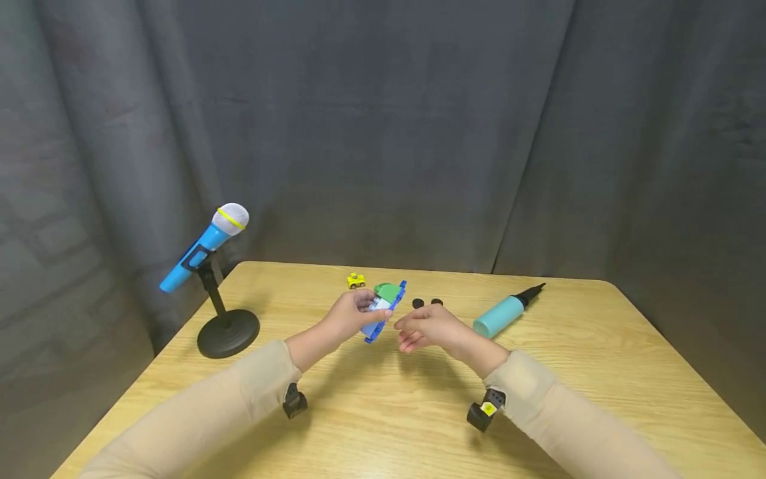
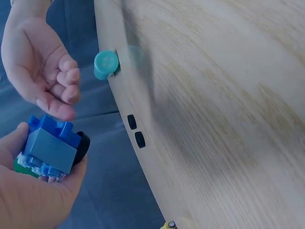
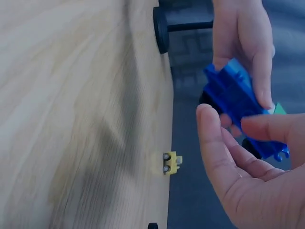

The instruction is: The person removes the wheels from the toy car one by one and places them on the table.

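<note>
My left hand (image 1: 344, 314) grips a blue toy vehicle (image 1: 374, 329) made of building blocks, tilted above the table, its green and white parts facing left. The right wrist view shows black wheels on one side of the vehicle (image 3: 233, 98); the left wrist view shows the end of a blue block (image 2: 50, 148). Close on the vehicle's right is my right hand (image 1: 435, 327), fingers loosely bent, with nothing held. Two loose black wheels (image 1: 418, 303) lie on the table just beyond the right hand.
A small yellow toy car (image 1: 356, 281) stands near the table's back edge. On the left, a blue microphone (image 1: 206, 246) rests in a black stand (image 1: 229, 332). At the right lies a teal hand pump (image 1: 499, 316) with a black nozzle. Dark curtains (image 1: 371, 133) hang behind the wooden table (image 1: 383, 426).
</note>
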`<state>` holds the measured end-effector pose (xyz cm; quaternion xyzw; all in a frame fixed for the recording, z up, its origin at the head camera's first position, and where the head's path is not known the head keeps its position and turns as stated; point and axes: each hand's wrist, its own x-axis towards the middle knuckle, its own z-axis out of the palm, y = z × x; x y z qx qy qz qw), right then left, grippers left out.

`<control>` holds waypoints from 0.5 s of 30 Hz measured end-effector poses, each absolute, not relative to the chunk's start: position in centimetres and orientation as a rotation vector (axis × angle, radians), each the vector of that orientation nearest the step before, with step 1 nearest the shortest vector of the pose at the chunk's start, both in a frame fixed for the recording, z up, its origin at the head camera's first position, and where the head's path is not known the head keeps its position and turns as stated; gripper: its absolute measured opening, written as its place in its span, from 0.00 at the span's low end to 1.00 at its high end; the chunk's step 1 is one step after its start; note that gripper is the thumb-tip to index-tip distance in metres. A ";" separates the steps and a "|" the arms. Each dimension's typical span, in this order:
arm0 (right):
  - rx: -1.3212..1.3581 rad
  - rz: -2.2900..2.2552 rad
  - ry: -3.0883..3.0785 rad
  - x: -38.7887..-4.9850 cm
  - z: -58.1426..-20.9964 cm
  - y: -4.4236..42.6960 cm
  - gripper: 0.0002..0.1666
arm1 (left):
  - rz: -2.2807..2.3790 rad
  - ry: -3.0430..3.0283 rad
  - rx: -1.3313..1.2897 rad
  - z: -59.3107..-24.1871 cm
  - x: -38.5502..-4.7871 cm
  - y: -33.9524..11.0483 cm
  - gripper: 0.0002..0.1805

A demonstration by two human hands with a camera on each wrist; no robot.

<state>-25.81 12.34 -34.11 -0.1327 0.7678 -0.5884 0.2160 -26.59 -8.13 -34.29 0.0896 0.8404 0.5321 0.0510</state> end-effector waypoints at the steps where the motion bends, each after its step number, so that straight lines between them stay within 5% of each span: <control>1: -0.374 -1.651 2.116 -25.7 -34.0 12.3 0.22 | 1.616 2.559 0.298 -34.3 -26.6 -8.1 0.28; 10: -0.430 -1.752 2.025 -25.5 -32.5 13.2 0.42 | 1.465 2.633 0.552 -33.8 -26.4 -8.7 0.21; 15: -0.432 -1.793 2.068 -25.6 -32.3 13.3 0.34 | 1.352 2.633 0.713 -33.3 -26.0 -8.9 0.22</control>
